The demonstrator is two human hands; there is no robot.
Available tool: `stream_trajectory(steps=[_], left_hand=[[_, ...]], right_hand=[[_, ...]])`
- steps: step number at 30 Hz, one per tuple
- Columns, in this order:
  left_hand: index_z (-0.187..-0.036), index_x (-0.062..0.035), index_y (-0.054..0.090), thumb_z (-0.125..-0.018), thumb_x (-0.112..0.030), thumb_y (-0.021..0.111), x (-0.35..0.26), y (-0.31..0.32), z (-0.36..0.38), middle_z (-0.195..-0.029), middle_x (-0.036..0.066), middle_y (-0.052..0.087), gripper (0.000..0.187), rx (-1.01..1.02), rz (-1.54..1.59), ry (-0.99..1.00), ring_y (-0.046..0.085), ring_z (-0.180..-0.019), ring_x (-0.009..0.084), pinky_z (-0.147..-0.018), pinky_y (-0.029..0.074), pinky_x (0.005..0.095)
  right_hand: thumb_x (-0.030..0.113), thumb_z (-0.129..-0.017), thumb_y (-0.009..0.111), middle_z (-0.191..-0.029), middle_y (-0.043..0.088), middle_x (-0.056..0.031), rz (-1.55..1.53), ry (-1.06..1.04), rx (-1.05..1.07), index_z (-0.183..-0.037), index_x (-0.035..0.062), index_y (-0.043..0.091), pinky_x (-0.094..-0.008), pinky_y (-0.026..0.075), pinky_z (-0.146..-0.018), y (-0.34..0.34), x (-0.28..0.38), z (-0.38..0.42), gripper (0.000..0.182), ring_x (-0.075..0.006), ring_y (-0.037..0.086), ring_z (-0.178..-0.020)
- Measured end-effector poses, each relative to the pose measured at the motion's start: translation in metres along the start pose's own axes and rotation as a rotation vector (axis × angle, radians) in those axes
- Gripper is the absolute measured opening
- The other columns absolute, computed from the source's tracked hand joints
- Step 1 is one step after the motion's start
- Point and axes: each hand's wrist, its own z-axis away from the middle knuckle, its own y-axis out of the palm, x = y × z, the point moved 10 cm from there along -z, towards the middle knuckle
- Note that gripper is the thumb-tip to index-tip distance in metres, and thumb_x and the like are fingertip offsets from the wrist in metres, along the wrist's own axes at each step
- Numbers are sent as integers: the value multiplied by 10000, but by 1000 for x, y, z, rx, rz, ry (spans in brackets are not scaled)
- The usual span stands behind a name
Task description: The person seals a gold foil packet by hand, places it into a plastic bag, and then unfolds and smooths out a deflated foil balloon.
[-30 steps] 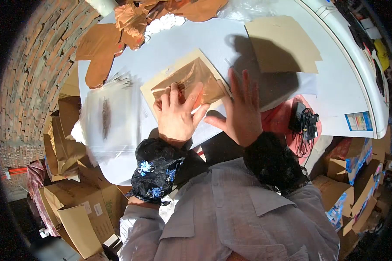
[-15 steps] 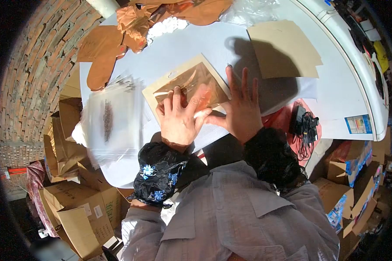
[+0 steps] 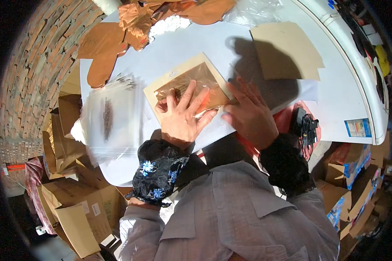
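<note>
A tan card package with a clear front [image 3: 204, 78] lies tilted on the white table, something copper-brown showing through its plastic. My left hand [image 3: 180, 115] rests on the lower left of this package, fingers spread over the film and thumb toward its lower edge. At the package's right corner is my right hand [image 3: 253, 116], its fingers stretched out over the table in shadow, holding nothing. Left of the package lies a stack of clear plastic bags [image 3: 117, 119] with dark print.
Copper-coloured foil pieces [image 3: 106, 50] and a white bundle [image 3: 170, 26] lie at the back. Tan card sheets [image 3: 287, 52] sit at the right, near a black cable with adapter [image 3: 307, 126] on red plastic. Cardboard boxes [image 3: 78, 209] stand beside the table.
My right hand has moved right and slightly down, away from my left hand. My left hand's fingers have shifted and spread on the package, which stays nearly in place.
</note>
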Motion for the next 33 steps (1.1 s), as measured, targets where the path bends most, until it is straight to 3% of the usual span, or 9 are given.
stream_trajectory(steps=[4, 7, 13, 16, 19, 22, 28, 31, 33], left_hand=[[-1351, -320, 601, -857, -619, 620, -1, 0, 1, -1447, -9, 533, 578, -16, -3, 7, 509, -1187, 376, -905, 383, 530], [-1347, -324, 604, -848, -637, 620, 1, 2, 1, -1451, -9, 528, 589, -22, 5, 10, 508, -1188, 383, -910, 381, 534], [-1339, -326, 612, -824, -668, 627, 2, 1, 2, -1454, -9, 528, 618, -15, 35, 4, 510, -1187, 395, -918, 379, 533], [-1335, -332, 614, -815, -675, 631, 4, 3, 2, -1456, -10, 527, 624, -17, 65, -17, 509, -1189, 393, -919, 382, 528], [-1335, -334, 614, -811, -676, 634, 4, 3, 3, -1462, -13, 521, 626, -29, 69, -33, 506, -1191, 393, -921, 383, 532], [-1330, -337, 616, -822, -650, 640, 3, 3, 2, -1457, -20, 525, 597, -35, 58, -33, 509, -1175, 389, -916, 392, 537], [-1344, -336, 603, -849, -600, 639, 2, 2, 2, -1450, -26, 537, 563, -30, 23, -16, 514, -1150, 385, -908, 399, 536], [-1349, -331, 600, -860, -582, 633, 0, 1, 3, -1442, -26, 547, 550, -42, 1, -4, 514, -1153, 384, -908, 399, 536], [-1350, -328, 600, -868, -572, 627, -1, 1, 3, -1436, -25, 553, 541, -42, -11, 0, 512, -1157, 383, -909, 399, 536]], right_hand=[[271, -874, 689, -1353, 576, -64, -88, 40, -162, -1134, 86, 663, -433, 352, -1135, -4, -1, -14, 320, -278, 447, -1369], [324, -878, 665, -1265, 610, -99, -48, -75, -200, -1064, 66, 659, -457, 382, -1079, 12, -1, -35, 318, -323, 525, -1259], [228, -914, 573, -1193, 625, -65, 106, -153, -140, -975, 69, 654, -431, 416, -1051, 14, 3, -43, 189, -274, 556, -1192], [184, -922, 625, -1226, 615, -105, -287, 61, 66, -1088, 63, 643, -418, 447, -992, 24, -41, -42, 207, -305, 569, -1163], [202, -888, 657, -1110, 628, -119, 64, 306, -149, -1020, 65, 626, -434, 507, -938, -14, -65, -15, 193, -331, 600, -1084], [208, -877, 688, -1037, 614, -143, 165, 358, -144, -1006, 55, 596, -421, 520, -916, -9, -69, 6, 221, -334, 613, -1033], [185, -904, 630, -996, 591, -145, 194, 503, -42, -924, 51, 561, -414, 541, -866, 2, -75, 9, 152, -321, 622, -980], [175, -894, 622, -961, 599, -137, 257, 361, -141, -916, 54, 566, -423, 565, -793, -5, -62, 11, 135, -322, 635, -944], [182, -880, 632, -952, 598, -140, 238, 372, -116, -919, 50, 565, -428, 567, -774, -5, -62, 17, 153, -322, 634, -946]])
